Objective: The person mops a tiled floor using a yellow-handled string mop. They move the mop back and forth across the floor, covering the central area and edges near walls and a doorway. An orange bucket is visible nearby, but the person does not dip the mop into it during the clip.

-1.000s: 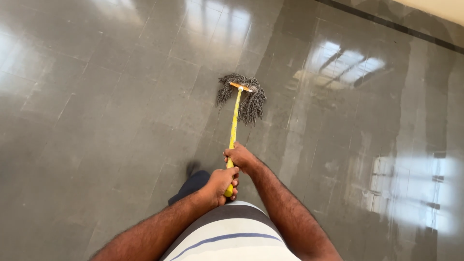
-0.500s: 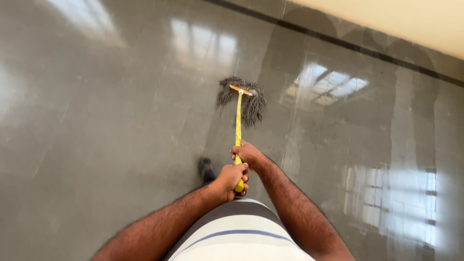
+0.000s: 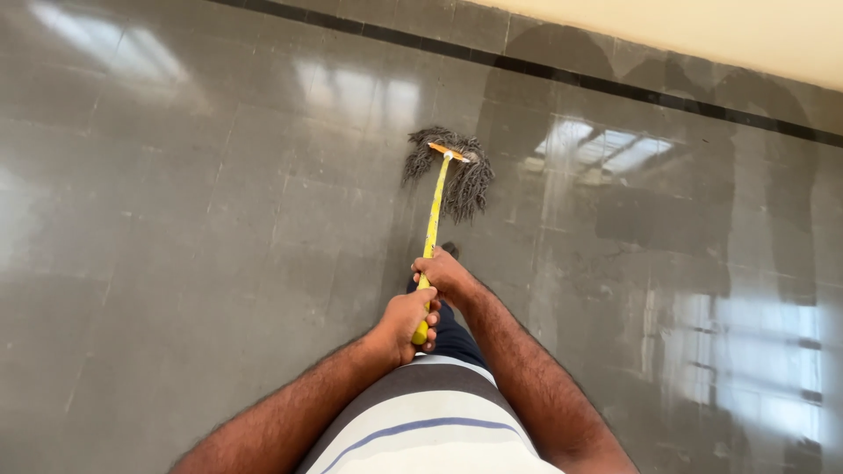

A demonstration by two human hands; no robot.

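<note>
Both hands hold one yellow mop stick [image 3: 432, 226]. Nearest of all is the person's striped shirt [image 3: 430, 430], white with a thin blue line and a grey band. Just past it, the left hand [image 3: 406, 323] is wrapped tight around the near end of the stick. The right hand [image 3: 446, 274] is clamped on the stick a little farther along, so the two hands sit close together, one after the other. Below them you can see a bit of dark trousers [image 3: 457, 335].

The stick slants away from the hands to the mop head [image 3: 452, 171], which lies on the floor [image 3: 193, 228] a bit farther out. It has an orange bar on top and grey strings spread to both sides.

The floor is made of big grey tiles, and it is so shiny that bright windows show in it. Far off, a dark stripe [image 3: 562, 77] runs along the foot of a pale wall [image 3: 702, 31].

A floor this shiny may be wet, so a foot could slip on it. The strings could also leave streaks if the mop head tips up on one side.
</note>
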